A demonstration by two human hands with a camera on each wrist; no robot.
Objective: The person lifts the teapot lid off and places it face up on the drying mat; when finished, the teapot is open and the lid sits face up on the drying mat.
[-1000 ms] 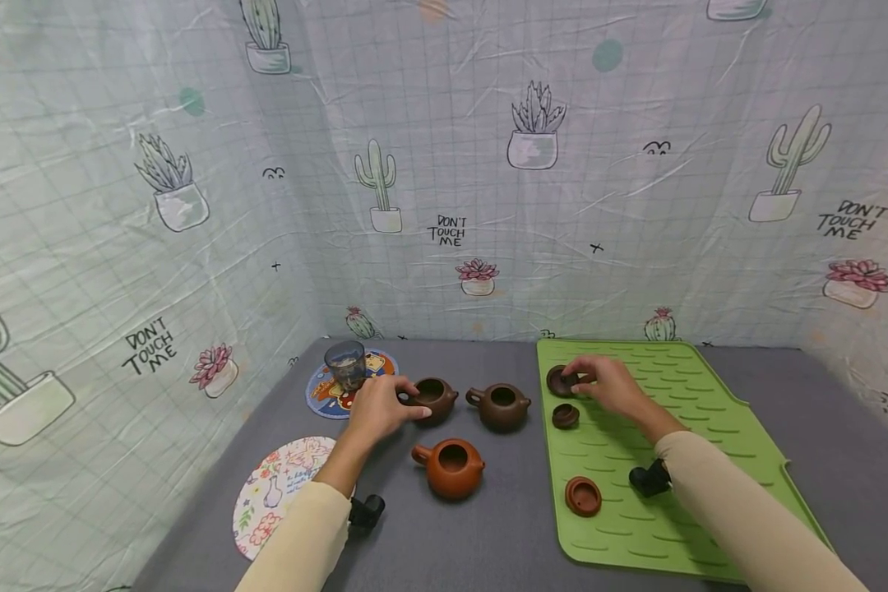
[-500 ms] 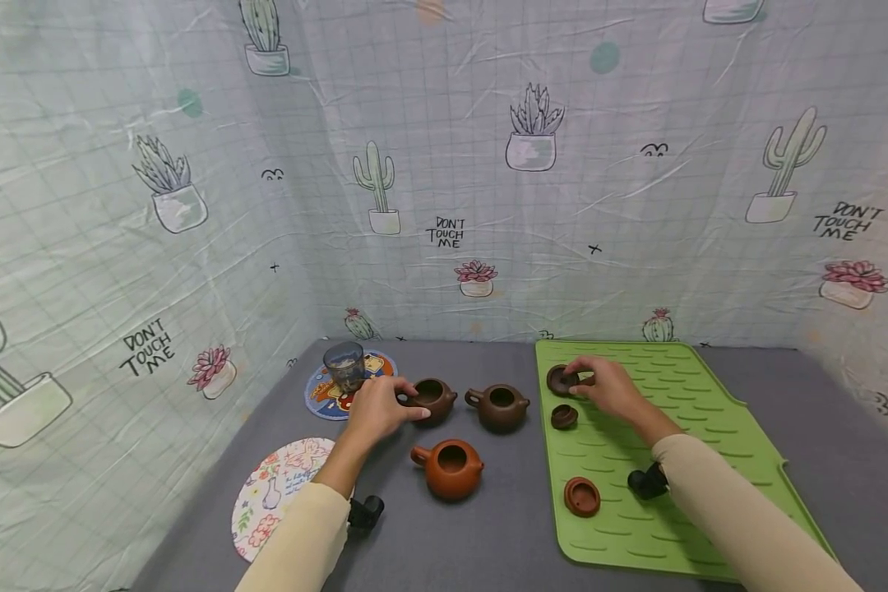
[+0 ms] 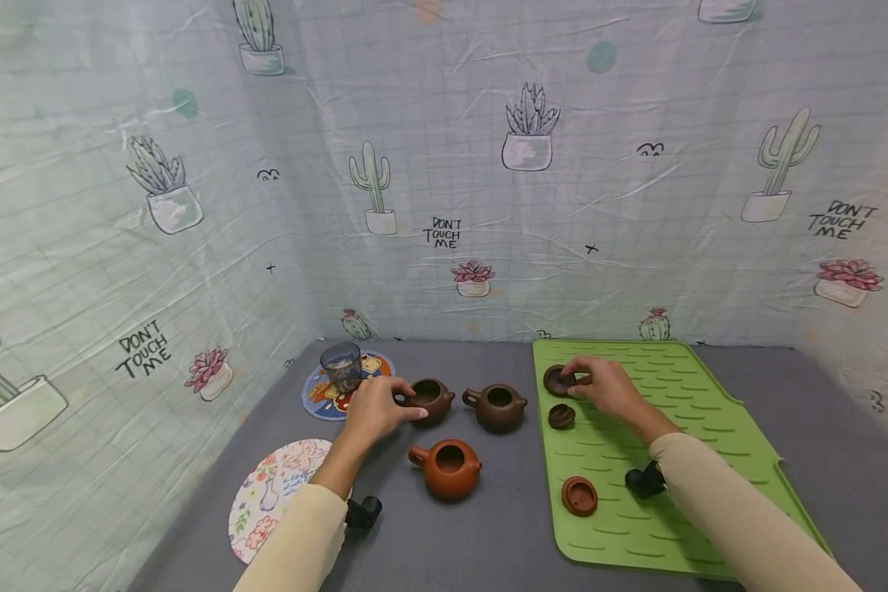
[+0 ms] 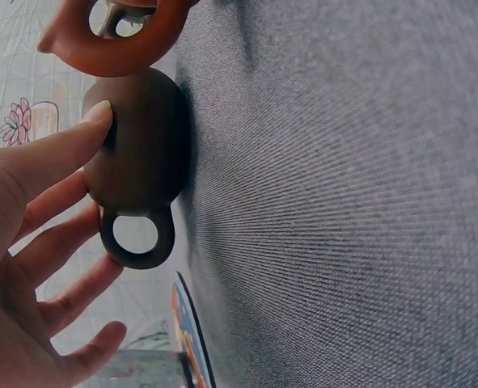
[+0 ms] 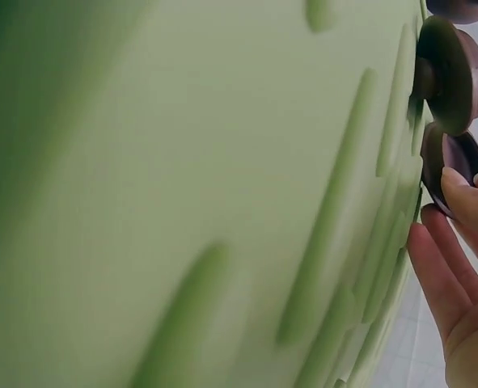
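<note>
My left hand (image 3: pixel 379 409) holds a dark brown teapot (image 3: pixel 433 401) at its handle side. In the left wrist view, the thumb lies on the teapot body (image 4: pixel 145 145) and the other fingers are spread behind it, near the loop handle. A second dark brown teapot (image 3: pixel 500 408) stands to its right, and an orange-brown teapot (image 3: pixel 451 470) stands nearer; both are lidless. My right hand (image 3: pixel 608 385) pinches the rim of a dark brown lid (image 3: pixel 557 381) at the green mat's far left. Another dark lid (image 3: pixel 561 416) sits tilted just nearer, and a reddish-brown lid (image 3: pixel 580 496) lies nearer still.
The ridged green mat (image 3: pixel 659 526) covers the right part of the grey table (image 3: pixel 481 543). At the back left, a dark glass (image 3: pixel 343 367) stands on a blue patterned coaster (image 3: pixel 313 399). A round floral mat (image 3: pixel 255 501) lies beside my left forearm. Patterned cloth (image 3: pixel 444 164) hangs behind.
</note>
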